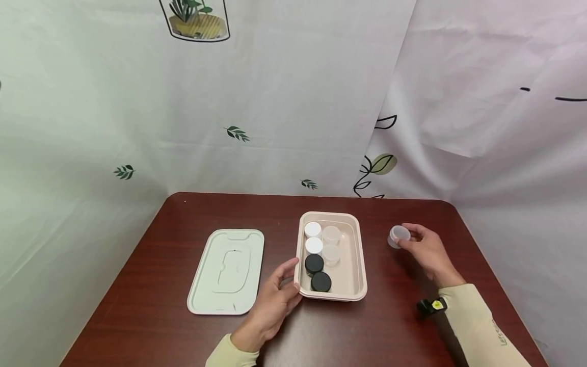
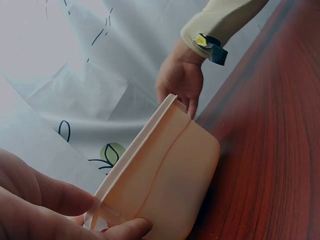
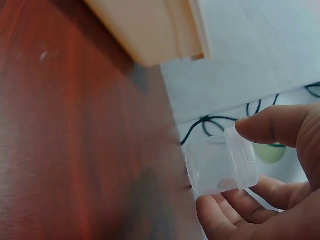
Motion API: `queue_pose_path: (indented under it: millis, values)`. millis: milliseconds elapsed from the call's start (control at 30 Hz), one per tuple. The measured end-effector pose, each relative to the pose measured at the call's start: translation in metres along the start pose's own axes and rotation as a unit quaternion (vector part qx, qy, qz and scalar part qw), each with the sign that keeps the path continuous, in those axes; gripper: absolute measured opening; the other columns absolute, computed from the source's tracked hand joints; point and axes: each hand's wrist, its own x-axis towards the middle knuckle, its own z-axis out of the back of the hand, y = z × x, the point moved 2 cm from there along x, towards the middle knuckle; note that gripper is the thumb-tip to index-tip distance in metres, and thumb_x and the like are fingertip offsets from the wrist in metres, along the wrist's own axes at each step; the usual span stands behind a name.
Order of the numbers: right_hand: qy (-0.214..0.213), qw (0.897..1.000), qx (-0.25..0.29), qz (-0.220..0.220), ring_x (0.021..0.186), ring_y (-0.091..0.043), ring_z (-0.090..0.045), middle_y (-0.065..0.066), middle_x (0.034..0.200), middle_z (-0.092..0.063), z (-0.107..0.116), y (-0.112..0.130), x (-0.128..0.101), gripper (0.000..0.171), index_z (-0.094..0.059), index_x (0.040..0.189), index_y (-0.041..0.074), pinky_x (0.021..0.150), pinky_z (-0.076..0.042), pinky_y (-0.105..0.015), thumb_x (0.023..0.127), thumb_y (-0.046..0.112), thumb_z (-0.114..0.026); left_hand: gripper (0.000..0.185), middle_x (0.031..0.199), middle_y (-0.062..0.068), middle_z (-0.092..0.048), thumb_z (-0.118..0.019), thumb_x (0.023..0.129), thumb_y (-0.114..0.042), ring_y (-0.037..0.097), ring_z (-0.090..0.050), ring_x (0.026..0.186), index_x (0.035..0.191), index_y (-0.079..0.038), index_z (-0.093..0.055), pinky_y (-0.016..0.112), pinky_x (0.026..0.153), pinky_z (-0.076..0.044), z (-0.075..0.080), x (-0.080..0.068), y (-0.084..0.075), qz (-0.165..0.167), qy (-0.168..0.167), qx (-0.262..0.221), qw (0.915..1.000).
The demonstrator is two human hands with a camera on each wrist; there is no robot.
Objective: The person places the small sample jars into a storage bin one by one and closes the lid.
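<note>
A beige plastic bin (image 1: 350,265) stands in the middle of the table, and my left hand (image 1: 273,302) pinches its near left rim between thumb and fingers. Two white-lidded jars (image 1: 314,238) and two black-lidded jars (image 1: 321,281) form a column along its left side. Beside the white ones sit two translucent jars (image 1: 331,244). To the right of the bin, my right hand (image 1: 428,251) holds another translucent jar (image 3: 215,165) by its ribbed lid and side, raised over the table.
A pale rectangular lid (image 1: 227,270) lies flat on the table left of the bin. The dark red wooden table (image 1: 151,285) ends at a printed white cloth (image 1: 284,102) hanging behind and at the sides.
</note>
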Motion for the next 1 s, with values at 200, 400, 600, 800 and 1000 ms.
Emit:
queue_pose_path:
  millis: [200,400,600,800,1000]
  values:
    - [-0.002,0.999,-0.023,0.029,0.115,-0.018,-0.060,-0.029,0.144,-0.058,0.007,0.026,-0.004,0.065,-0.047,0.155,-0.002,0.081,-0.052,-0.011,0.101,0.023,-0.072,0.064,0.156,0.024,-0.037,-0.052,0.103,0.001,0.022,-0.061,0.127,0.164,-0.007,-0.034,0.034,0.099,-0.054,-0.001,0.001,-0.001,-0.001,0.002,0.001,1.0000]
    - [0.004,0.999,-0.009,0.053,0.101,0.004,-0.061,-0.026,0.142,-0.059,0.007,0.049,-0.009,0.065,-0.049,0.155,-0.001,0.081,-0.053,-0.013,0.100,0.023,-0.074,0.064,0.157,0.023,-0.037,-0.052,0.103,0.002,0.023,-0.061,0.128,0.164,-0.007,-0.034,0.033,0.099,-0.054,-0.001,0.002,-0.001,-0.003,-0.001,0.004,1.0000]
    - [0.025,0.997,0.013,0.072,0.101,0.001,-0.063,-0.025,0.141,-0.061,-0.001,0.069,-0.018,0.066,-0.049,0.155,0.000,0.082,-0.055,-0.015,0.098,0.020,-0.076,0.064,0.156,0.023,-0.037,-0.053,0.103,0.002,0.022,-0.061,0.128,0.164,-0.008,-0.035,0.034,0.099,-0.054,-0.001,0.001,0.000,0.001,-0.002,0.005,1.0000]
    - [0.039,0.995,0.010,0.088,0.101,-0.004,-0.066,-0.024,0.134,-0.066,-0.010,0.086,-0.025,0.063,-0.053,0.152,0.002,0.083,-0.056,-0.018,0.097,0.020,-0.077,0.064,0.156,0.023,-0.038,-0.053,0.103,0.001,0.022,-0.061,0.128,0.164,-0.009,-0.035,0.033,0.099,-0.054,0.000,0.002,0.000,0.001,-0.002,0.006,1.0000]
    - [0.065,0.992,0.013,0.104,0.102,-0.007,-0.070,-0.022,0.130,-0.069,-0.025,0.094,-0.030,0.060,-0.057,0.148,0.001,0.084,-0.058,-0.020,0.095,0.017,-0.079,0.064,0.156,0.023,-0.037,-0.052,0.103,0.001,0.022,-0.061,0.127,0.164,-0.008,-0.035,0.033,0.099,-0.054,0.000,0.003,0.001,0.002,-0.002,0.007,1.0000]
